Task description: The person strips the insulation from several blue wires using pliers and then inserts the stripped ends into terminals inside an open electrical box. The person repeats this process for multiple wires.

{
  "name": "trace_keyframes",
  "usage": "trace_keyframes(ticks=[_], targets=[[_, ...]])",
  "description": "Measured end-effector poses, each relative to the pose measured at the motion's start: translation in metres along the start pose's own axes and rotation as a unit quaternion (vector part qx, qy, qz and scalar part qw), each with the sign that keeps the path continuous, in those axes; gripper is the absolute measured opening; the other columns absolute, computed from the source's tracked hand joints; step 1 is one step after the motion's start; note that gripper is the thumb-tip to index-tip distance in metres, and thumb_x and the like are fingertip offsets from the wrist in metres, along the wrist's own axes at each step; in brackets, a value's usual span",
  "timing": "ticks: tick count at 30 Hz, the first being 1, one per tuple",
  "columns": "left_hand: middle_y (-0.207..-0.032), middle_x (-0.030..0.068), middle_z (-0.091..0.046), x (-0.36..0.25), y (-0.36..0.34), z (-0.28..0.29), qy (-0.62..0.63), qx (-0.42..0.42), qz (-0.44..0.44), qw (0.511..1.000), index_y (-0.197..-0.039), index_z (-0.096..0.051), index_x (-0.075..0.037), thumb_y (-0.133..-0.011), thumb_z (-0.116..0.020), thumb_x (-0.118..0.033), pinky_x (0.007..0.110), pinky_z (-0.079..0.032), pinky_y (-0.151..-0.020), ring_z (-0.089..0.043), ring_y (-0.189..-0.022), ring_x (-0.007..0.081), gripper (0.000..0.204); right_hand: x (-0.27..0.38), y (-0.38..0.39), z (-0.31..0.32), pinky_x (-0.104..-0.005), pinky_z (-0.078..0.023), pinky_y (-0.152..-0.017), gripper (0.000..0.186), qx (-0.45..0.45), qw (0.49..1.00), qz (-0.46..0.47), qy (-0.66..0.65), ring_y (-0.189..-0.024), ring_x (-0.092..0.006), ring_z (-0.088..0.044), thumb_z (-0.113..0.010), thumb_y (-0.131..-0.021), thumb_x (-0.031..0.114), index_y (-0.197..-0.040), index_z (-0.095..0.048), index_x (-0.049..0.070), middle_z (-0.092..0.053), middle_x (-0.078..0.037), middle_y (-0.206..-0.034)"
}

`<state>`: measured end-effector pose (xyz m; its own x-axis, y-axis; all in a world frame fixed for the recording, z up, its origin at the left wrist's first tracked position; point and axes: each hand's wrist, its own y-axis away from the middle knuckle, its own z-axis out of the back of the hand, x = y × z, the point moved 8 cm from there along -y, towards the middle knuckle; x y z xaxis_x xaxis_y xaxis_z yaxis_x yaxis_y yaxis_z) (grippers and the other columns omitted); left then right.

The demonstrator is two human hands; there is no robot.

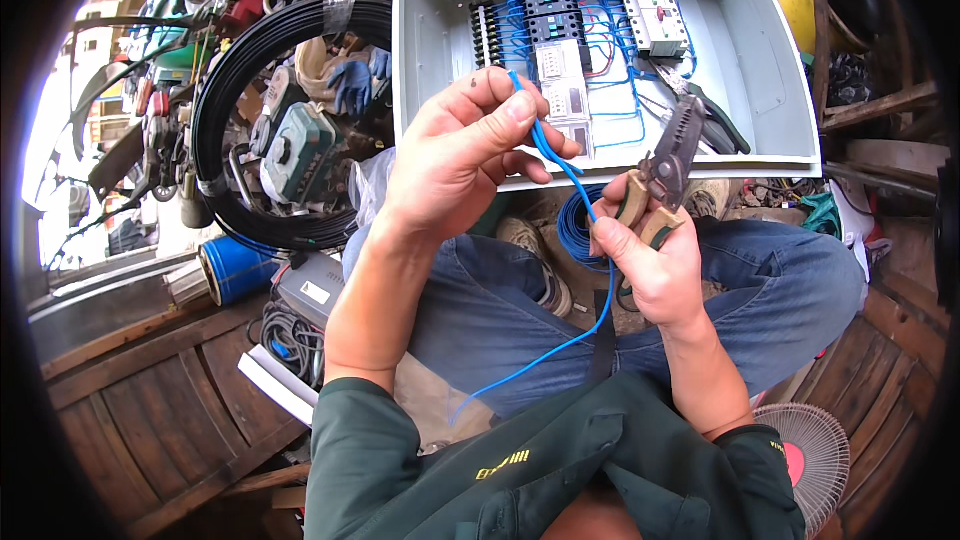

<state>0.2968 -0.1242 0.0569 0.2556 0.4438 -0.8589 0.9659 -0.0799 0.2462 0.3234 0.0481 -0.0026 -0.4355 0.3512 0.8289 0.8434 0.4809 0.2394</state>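
Between the thumb and fingers of my left hand (465, 145) I pinch several blue wires (548, 145) near their ends. My right hand (655, 265) is closed round the tan handles of a pair of wire strippers (676, 148), whose dark notched jaws point up and away. A blue wire also passes by my right thumb, and its long tail hangs down over my lap. Just beyond both hands is a pale grey electrical box (745, 60). Inside it stand black contactors (548, 0), white relays (563, 100) and white breakers (652, 15) with red switches, joined by blue wires.
Black-handled pliers (722, 128) lie in the box's right side. A coil of blue wire (575, 225) rests on the floor between my legs. To the left are a large black cable coil (215, 120), a green tool (300, 155) and a blue can (238, 270). A fan (815, 455) stands at lower right.
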Motion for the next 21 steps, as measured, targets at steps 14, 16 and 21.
trace_keyframes(ticks=[14,16,21], targets=[[-0.090,0.0108,-0.062,0.014,-0.003,-0.008,0.205,0.054,0.030,0.977,-0.111,-0.053,-0.002,-0.104,-0.051,-0.018,0.038,-0.064,-0.072,-0.066,-0.083,0.0247,0.018,0.010,-0.009,-0.006,-0.0203,-0.044,-0.061,0.026,-0.028,0.995,0.068,0.067,-0.072,-0.0038,-0.053,-0.065,-0.090,-0.002,-0.112,-0.052,0.003,-0.058,0.000,-0.087],[-0.088,0.0098,-0.060,0.009,-0.002,-0.006,0.196,0.045,0.004,0.980,-0.110,-0.053,-0.002,-0.105,-0.049,-0.018,0.037,-0.063,-0.069,-0.064,-0.079,0.0230,0.017,0.025,-0.005,-0.004,-0.0213,-0.044,-0.061,0.027,-0.074,0.975,0.134,0.163,-0.073,-0.0050,-0.053,-0.066,-0.090,0.000,-0.113,-0.052,0.003,-0.058,-0.002,-0.090],[-0.084,0.0090,-0.055,-0.017,0.008,0.000,0.137,0.035,-0.091,0.986,-0.109,-0.052,-0.003,-0.106,-0.045,-0.018,0.029,-0.052,-0.052,-0.057,-0.066,0.0198,0.017,0.027,0.043,-0.036,-0.0304,-0.047,-0.084,0.041,0.104,0.994,0.015,-0.020,-0.094,-0.0144,-0.056,-0.060,-0.093,0.003,-0.130,-0.042,0.000,-0.057,-0.008,-0.105]])
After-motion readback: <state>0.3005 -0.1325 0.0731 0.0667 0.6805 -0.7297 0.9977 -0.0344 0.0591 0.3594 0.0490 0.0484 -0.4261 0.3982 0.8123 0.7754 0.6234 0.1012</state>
